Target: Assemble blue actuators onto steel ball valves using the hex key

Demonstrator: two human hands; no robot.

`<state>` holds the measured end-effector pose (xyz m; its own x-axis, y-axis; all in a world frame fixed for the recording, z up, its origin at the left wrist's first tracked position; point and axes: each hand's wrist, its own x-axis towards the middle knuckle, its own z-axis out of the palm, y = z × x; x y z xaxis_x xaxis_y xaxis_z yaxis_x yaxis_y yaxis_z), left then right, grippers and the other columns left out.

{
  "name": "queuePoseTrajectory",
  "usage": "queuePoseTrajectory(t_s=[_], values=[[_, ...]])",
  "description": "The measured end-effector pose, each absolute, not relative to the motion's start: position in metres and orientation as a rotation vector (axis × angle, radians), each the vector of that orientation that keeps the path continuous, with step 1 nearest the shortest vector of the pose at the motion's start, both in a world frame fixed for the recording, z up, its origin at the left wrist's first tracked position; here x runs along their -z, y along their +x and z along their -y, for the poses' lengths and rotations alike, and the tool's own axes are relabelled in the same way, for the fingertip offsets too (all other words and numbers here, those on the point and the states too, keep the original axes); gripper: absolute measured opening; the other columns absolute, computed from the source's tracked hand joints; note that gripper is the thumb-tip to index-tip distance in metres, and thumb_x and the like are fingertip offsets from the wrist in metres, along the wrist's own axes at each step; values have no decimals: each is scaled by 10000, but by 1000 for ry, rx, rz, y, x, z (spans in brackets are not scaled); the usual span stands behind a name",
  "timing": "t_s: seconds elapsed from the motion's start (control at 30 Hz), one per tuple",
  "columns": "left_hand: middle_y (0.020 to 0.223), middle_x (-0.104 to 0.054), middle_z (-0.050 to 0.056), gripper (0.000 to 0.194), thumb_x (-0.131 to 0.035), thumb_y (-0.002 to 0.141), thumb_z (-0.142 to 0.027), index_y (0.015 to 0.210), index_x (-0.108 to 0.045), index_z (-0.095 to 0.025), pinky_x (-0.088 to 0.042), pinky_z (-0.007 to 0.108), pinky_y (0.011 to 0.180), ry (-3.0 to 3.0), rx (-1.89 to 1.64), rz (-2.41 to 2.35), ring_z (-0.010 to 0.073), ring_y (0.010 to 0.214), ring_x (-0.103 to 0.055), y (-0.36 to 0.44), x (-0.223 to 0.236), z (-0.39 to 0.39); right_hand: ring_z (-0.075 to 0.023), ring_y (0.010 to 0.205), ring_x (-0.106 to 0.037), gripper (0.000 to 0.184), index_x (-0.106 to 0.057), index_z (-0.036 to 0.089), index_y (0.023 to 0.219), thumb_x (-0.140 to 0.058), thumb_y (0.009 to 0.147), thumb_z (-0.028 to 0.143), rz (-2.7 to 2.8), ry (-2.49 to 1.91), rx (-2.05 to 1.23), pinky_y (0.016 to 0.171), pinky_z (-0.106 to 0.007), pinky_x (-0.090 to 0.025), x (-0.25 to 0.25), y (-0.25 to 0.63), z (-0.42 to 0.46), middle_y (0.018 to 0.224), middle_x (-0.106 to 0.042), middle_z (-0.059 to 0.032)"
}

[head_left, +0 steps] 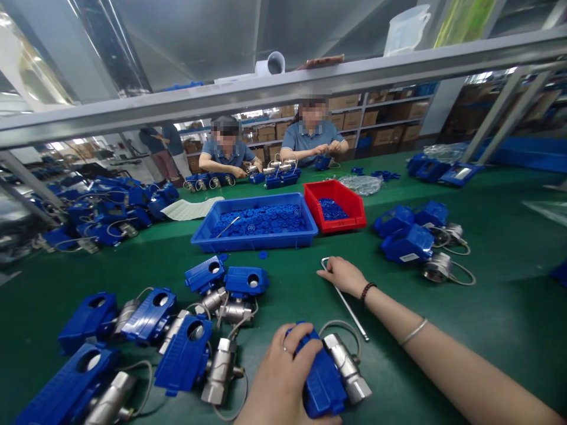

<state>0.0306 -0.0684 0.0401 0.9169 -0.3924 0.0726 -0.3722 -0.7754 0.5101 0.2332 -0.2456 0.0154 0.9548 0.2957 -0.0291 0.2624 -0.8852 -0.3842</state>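
Observation:
My left hand (283,375) is wrapped over the blue housing of a motorized ball valve (323,378) at the front of the table. Its metal body with a grey cable loop faces right. Just beyond, my right hand (348,276) has its fingers closed on the bent end of a long L-shaped hex key (352,313). The straight shaft slants down toward the valve, its tip apart from the housing. Several similar valves (183,354) lie to the left, each showing a round opening on the housing.
A blue tray (254,241) and a red bin (341,225) hold small blue plastic parts. More valves (407,242) lie at right, with a heap (110,212) at far left. Across the table two people handle valves. A metal shelf beam (283,91) crosses overhead.

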Motion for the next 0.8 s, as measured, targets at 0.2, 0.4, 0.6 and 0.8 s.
queuePoseTrajectory(t_s=[0.2,0.4,0.6,0.8], values=[[1347,-450,152,944,-908,429,-305,1268,-479,-252,-439,576,978,2510,81,575,386,1212,-441,24,-44,66,-164,743,-575,198,-576,139,1056,-426,942,199,770,-2484,-291,687,-244,-427,-38,214,257,830,-622,-45],[1322,-464,127,933,-917,393,-276,1229,-505,-263,-464,510,969,2479,26,585,359,1194,-455,22,-44,66,-184,830,-575,483,-670,195,979,-354,972,561,1005,-1864,-387,751,-270,-437,-67,146,272,899,-643,-52],[1314,-462,128,908,-907,423,-293,1233,-499,-244,-459,481,978,2425,-44,615,339,1184,-468,22,-40,65,-169,752,-514,546,-693,205,982,-289,984,573,1344,-1854,-334,760,-304,-361,-62,140,258,772,-605,-45],[1316,-478,119,877,-903,445,-313,1218,-496,-238,-443,468,997,2407,-24,614,324,1190,-468,22,-40,64,-174,802,-525,529,-712,239,1070,-343,958,602,1549,-1791,-649,821,-309,-351,-86,168,252,812,-623,-52]])
